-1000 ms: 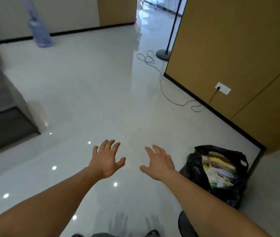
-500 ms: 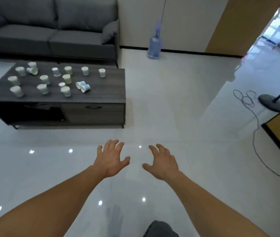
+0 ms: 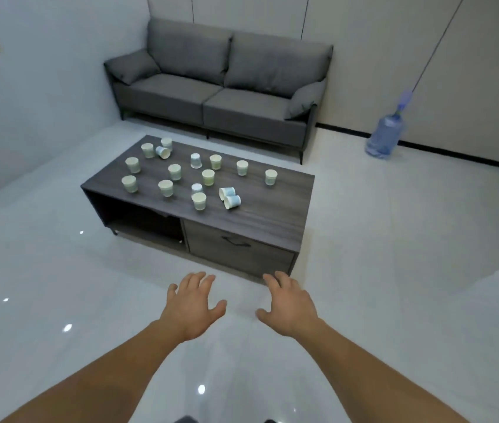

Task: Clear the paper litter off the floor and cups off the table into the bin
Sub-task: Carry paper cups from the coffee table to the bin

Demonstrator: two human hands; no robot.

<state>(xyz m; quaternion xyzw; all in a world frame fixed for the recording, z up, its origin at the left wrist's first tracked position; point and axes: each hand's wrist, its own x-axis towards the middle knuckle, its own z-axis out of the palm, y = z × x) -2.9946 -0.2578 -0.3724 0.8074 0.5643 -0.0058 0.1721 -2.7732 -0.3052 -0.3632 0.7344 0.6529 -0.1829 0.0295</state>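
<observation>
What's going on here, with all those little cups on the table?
A person faces a low table, both arms stretched forward over the floor. The left hand and right hand are open and hold nothing. Over a dozen paper cups sit on the tabletop, most standing, a few tipped on their sides. No bin shows in this view.

view: turns further to the left | table: moves from upper left to the centre, nearer, seen corner-on | cups: appear larger | sofa: now whole behind the table | water bottle: shifts to the far right | bin bag, lamp stand, cable: out of frame
</observation>
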